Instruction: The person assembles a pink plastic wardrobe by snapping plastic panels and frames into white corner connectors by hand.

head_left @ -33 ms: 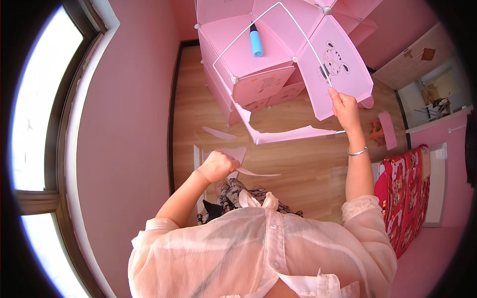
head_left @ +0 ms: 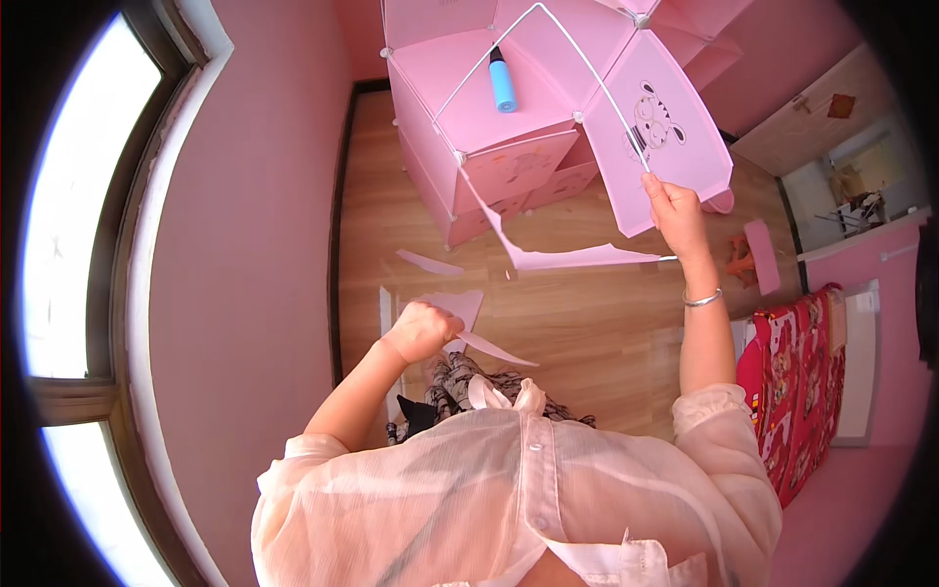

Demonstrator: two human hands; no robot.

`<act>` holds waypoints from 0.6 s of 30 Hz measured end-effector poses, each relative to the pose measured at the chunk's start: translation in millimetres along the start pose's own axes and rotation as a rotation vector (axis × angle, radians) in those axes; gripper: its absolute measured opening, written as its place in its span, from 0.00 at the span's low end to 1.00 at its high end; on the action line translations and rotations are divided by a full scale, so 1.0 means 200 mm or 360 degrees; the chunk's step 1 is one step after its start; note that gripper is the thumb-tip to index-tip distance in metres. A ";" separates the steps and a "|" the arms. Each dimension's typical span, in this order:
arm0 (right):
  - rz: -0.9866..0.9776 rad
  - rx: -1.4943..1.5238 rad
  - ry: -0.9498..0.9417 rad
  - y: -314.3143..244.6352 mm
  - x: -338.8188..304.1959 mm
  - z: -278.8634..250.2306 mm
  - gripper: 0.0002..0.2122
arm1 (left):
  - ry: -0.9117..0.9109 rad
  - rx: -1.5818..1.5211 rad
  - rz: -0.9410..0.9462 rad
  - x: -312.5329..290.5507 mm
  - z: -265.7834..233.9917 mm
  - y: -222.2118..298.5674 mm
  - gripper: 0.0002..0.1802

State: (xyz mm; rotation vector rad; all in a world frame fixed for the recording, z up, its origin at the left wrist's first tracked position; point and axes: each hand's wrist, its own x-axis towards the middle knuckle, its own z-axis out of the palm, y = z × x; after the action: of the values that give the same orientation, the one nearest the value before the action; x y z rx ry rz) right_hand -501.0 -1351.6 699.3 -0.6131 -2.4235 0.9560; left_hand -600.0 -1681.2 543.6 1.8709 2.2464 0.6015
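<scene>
Torn pink edging (head_left: 577, 258) on wire frame (head_left: 595, 77) lies crosswise, ahead-right of left hand (head_left: 424, 330), fingers clenching pink scrap (head_left: 495, 348); right hand (head_left: 675, 213) nearer, fingers gripping frame.

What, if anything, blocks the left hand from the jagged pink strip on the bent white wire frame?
Nothing visible lies between the left hand and the jagged pink strip on the bent white wire frame, which the right hand grips.

Ragged edges roughen the torn sheet (head_left: 582, 258), seemingly smooth plastic, on a frame (head_left: 614, 106) of slim, smooth-looking rod. Smooth plastic panels face the cabinet (head_left: 518, 164). Polished metal brightens the bracelet (head_left: 703, 298); the blouse (head_left: 421, 499) is sheer, crinkled cloth.
</scene>
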 end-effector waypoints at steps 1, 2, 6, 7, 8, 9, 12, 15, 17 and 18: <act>-0.0097 -0.0026 -0.0028 -0.01 0.00 0.01 0.23 | 0.0080 -0.0024 -0.0042 -0.05 0.05 -0.04 0.03; -0.0196 -0.0047 -0.0064 -0.02 0.00 0.04 0.23 | 0.0072 0.0003 -0.0167 -0.08 0.08 -0.07 0.02; -0.0347 -0.0389 -0.0259 -0.05 -0.02 0.04 0.20 | -0.0079 0.0044 -0.0707 -0.10 0.20 -0.22 0.07; -0.0309 -0.0362 -0.0274 -0.04 -0.02 0.03 0.21 | -0.0205 0.0033 -0.0907 -0.08 0.22 -0.25 0.11; -0.0310 -0.0373 -0.0270 -0.06 -0.02 0.01 0.21 | -0.0198 0.0027 -0.0899 -0.06 0.26 -0.27 0.11; -0.0254 -0.0178 -0.0229 -0.08 -0.03 -0.01 0.22 | -0.0252 0.0011 -0.0928 -0.04 0.27 -0.28 0.16; -0.0117 0.0114 -0.0233 -0.14 -0.05 -0.08 0.22 | -0.0216 -0.0450 -0.1048 0.06 0.35 -0.33 0.37; -0.0063 0.0385 -0.0218 -0.20 -0.09 -0.11 0.20 | 0.0224 -0.1012 -0.1064 0.19 0.43 -0.35 0.37; -0.0009 0.0598 -0.0220 -0.19 -0.11 -0.12 0.21 | 0.0347 -0.1598 -0.1079 0.31 0.39 -0.28 0.32; 0.0041 0.0822 -0.0229 -0.18 -0.12 -0.12 0.21 | 0.0476 -0.2180 -0.1084 0.34 0.35 -0.23 0.27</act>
State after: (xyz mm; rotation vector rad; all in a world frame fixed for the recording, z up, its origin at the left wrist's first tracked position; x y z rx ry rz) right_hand -476.2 -1376.5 734.2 -0.3963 -2.1508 1.6078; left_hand -630.2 -1608.0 470.7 0.3505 1.5473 1.6843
